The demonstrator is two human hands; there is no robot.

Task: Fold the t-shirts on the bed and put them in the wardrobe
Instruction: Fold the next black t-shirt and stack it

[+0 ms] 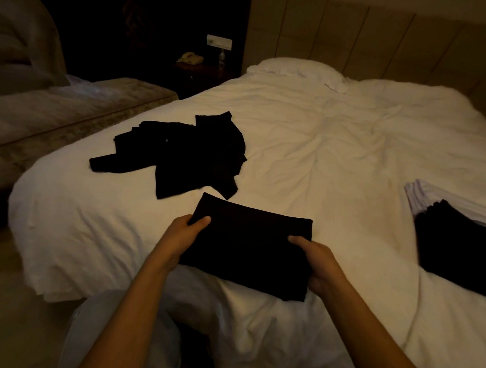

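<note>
Head view: rumpled white bed, dim room

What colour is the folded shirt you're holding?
Black, plain as far as the dim head view shows: the folded t-shirt held by both hands.

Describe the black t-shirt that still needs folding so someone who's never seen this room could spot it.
Start at the white bed and look toward its left side. The unfolded black t-shirt lies there in a crumpled heap, sleeves sprawled. Unlike the folded black t-shirt gripped by both hands nearer the foot, it is loose, irregular and untouched.
</note>
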